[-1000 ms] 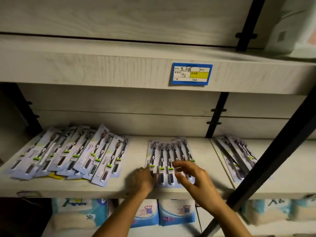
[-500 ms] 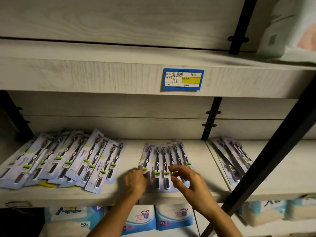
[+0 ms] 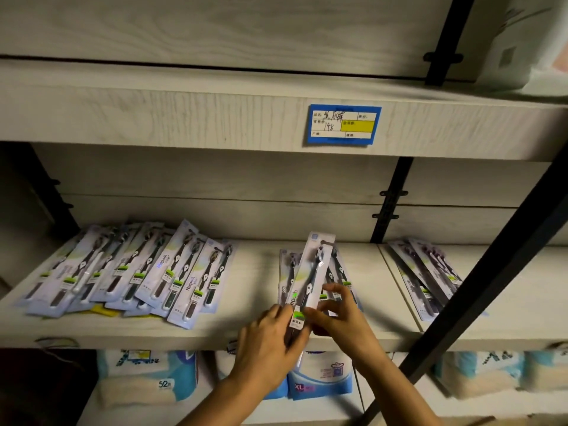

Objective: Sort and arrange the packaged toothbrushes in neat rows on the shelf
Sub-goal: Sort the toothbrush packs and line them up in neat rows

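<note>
Here, at the left of the shelf (image 3: 252, 272), a loose pile (image 3: 132, 272) of packaged toothbrushes lies fanned and overlapping, not yet sorted. Near the middle, the left hand (image 3: 267, 342) grips the bottom end of a lifted pack (image 3: 311, 272), tilted above a flat middle row (image 3: 341, 270); the right hand (image 3: 341, 315) pinches its right edge. This looks like the placing step: next, the pack likely needs lowering flat, parallel to its neighbours. Further right, another skewed pile (image 3: 430, 278) sits partly behind a slanted black post (image 3: 479, 305), which could hinder reaching it. A blue price label (image 3: 344, 125) hangs above; tissue packs (image 3: 322, 385) sit below.
</note>
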Action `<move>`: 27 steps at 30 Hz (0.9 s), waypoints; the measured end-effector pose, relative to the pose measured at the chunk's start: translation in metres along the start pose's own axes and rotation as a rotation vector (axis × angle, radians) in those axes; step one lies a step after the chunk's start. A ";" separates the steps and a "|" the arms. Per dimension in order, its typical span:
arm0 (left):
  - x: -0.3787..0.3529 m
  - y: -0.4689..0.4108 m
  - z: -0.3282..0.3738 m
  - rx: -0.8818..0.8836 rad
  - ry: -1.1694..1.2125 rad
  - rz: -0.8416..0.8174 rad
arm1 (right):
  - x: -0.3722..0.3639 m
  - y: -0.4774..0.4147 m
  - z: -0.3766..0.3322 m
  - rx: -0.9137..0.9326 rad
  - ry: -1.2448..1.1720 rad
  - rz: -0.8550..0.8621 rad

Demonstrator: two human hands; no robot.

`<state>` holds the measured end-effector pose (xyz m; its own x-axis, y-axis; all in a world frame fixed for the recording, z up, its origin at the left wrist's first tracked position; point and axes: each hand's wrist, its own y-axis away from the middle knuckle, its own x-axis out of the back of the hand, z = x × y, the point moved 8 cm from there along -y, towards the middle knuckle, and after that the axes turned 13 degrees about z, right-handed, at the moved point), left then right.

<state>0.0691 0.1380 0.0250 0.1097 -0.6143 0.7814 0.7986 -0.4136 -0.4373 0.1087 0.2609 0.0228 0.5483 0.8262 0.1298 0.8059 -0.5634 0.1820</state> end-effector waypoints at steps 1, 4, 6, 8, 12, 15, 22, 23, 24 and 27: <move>0.001 0.000 0.002 -0.023 0.005 0.007 | 0.002 0.000 0.002 -0.006 -0.010 -0.001; -0.001 0.001 0.014 -0.127 0.111 -0.002 | 0.011 -0.001 0.007 -0.028 -0.058 0.003; -0.008 -0.005 0.006 -0.046 0.275 0.026 | 0.021 -0.002 0.008 -0.038 -0.077 0.037; -0.018 -0.021 -0.021 0.136 0.325 0.123 | 0.034 -0.003 0.008 -0.038 -0.088 0.070; -0.069 -0.054 -0.060 0.299 0.083 0.015 | 0.051 0.003 0.008 -0.036 -0.092 0.098; -0.103 -0.064 -0.066 0.364 0.060 -0.107 | 0.055 0.007 0.007 -0.015 -0.088 0.098; -0.132 -0.067 -0.071 0.384 -0.134 -0.192 | 0.058 0.008 0.007 0.027 -0.056 0.114; -0.131 -0.067 -0.071 0.363 -0.193 -0.192 | 0.057 0.008 0.007 0.031 -0.046 0.111; -0.129 -0.068 -0.071 0.338 -0.247 -0.179 | 0.057 0.007 0.007 0.033 -0.040 0.107; -0.119 -0.067 -0.073 0.299 -0.309 -0.127 | 0.055 0.003 0.007 0.038 -0.042 0.100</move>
<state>-0.0411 0.1894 -0.0710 0.1350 -0.3227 0.9368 0.9480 -0.2329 -0.2168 0.1426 0.3047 0.0232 0.6350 0.7654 0.1041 0.7538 -0.6435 0.1333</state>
